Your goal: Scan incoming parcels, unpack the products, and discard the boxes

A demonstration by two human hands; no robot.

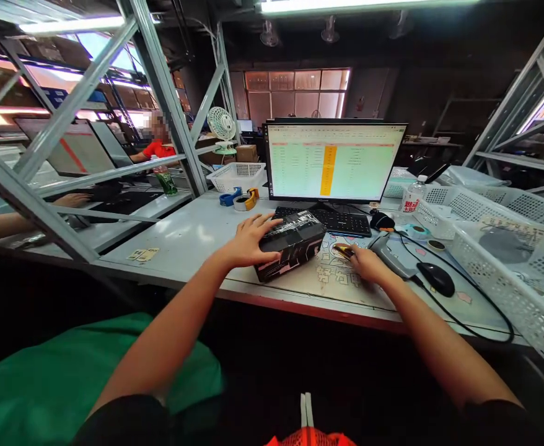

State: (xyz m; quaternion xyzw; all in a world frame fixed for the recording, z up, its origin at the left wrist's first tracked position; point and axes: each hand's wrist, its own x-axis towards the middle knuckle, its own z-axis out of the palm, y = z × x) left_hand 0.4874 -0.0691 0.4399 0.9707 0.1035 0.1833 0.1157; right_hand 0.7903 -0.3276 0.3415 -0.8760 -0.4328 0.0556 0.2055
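Observation:
A box wrapped in shiny black plastic [295,244] sits tilted at an angle on the desk, clear tape across its top. My left hand [251,241] grips its left end, fingers over the top and thumb against the near side. To the right of the box, my right hand [367,263] is closed around a small yellow-and-black utility knife [343,250], low over the printed desk mat [332,275]. Most of the knife is hidden by my fingers. A grey barcode scanner [393,255] lies just beyond my right wrist.
Behind the box stand a keyboard [346,222] and monitor [295,161]. Tape dispensers [246,199] sit back left; a mouse [435,279], cable and white baskets [508,291] are at right. Paper labels [142,254] lie left. A co-worker [158,145] sits beyond the metal frame [160,93].

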